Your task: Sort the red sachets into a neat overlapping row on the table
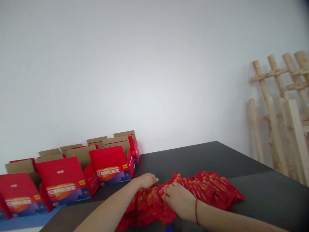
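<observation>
Many slim red sachets with orange and white print [151,206] lie overlapped in a long pile on the dark table. My left hand [146,181] curves over the far left end of the pile, its thumb pointing right and its other fingers largely hidden. Bent over the middle sachets, my right hand [180,199] has its fingers closed on their upper ends; a thin red band circles the wrist. To the right of it, more sachets [212,190] fan out in a slanting row.
Several red cartons with raised flaps [111,166] stand in rows at the left, over the black table [183,158] and a blue surface [50,217]. Wooden frames [272,119] lean against the white wall at the right. Small blue bits [169,228] show at the near edge.
</observation>
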Available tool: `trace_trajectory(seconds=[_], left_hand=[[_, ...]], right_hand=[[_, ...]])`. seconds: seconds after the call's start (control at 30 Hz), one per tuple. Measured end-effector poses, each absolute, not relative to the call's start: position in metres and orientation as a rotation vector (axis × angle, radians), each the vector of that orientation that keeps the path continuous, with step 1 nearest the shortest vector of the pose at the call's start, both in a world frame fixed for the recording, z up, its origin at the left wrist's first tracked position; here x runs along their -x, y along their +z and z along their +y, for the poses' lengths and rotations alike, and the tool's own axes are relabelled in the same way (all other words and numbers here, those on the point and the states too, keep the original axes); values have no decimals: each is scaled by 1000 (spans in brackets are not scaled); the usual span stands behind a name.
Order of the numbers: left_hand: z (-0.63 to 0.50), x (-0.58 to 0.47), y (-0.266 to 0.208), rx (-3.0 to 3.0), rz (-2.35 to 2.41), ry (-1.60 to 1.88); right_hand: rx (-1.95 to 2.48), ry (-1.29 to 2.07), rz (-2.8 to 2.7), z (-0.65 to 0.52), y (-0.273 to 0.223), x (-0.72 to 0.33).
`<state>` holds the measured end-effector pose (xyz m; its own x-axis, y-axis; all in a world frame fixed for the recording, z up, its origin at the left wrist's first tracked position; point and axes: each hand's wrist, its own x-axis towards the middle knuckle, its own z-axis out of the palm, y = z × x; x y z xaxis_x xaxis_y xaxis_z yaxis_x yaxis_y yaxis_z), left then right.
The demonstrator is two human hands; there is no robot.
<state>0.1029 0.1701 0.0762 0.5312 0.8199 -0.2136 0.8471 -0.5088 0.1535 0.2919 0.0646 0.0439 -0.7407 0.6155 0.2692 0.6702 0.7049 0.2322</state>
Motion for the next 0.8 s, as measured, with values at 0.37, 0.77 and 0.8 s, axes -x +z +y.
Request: trace_trajectory(seconds=[0.37,0.77,0.8], left_hand=[[167,-102,63,-2466,1457,-11],[149,-6,75,-2298,1727,-31],[144,-8,70,-2297,1723,-14]], right_hand=[[1045,-338,-2765,56,51,-281],[979,67,-2619,54,45,-268],[1003,65,-2616,56,43,-263]])
